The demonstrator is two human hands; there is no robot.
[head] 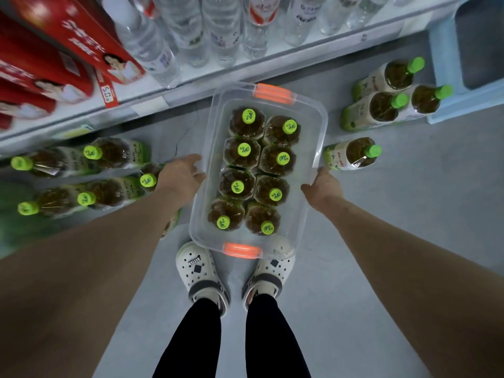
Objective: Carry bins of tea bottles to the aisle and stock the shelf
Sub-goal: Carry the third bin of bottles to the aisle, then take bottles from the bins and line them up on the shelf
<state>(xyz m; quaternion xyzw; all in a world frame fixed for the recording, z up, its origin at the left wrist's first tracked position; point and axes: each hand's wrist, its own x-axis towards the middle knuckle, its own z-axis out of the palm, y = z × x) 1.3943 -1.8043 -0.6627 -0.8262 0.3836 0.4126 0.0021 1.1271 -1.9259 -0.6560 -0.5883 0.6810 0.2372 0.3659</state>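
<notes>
A clear plastic bin (313, 126) with orange handles sits in front of my feet, holding several upright tea bottles (244, 151) with green caps. My left hand (181, 174) is at the bin's left rim, fingers reaching toward the edge. My right hand (323, 185) grips the right rim, its fingers hidden under the edge. More tea bottles (90, 159) stand low on the left below the shelf (218, 75). Three tea bottles (381, 96) stand on the floor at right, and a single one (351, 154) stands beside the bin.
The shelf carries clear water bottles (191, 31) and red cartons (54, 50) at left. A light blue crate (447, 72) sits at the upper right. My feet in white clogs (201, 271) stand just behind the bin on grey floor.
</notes>
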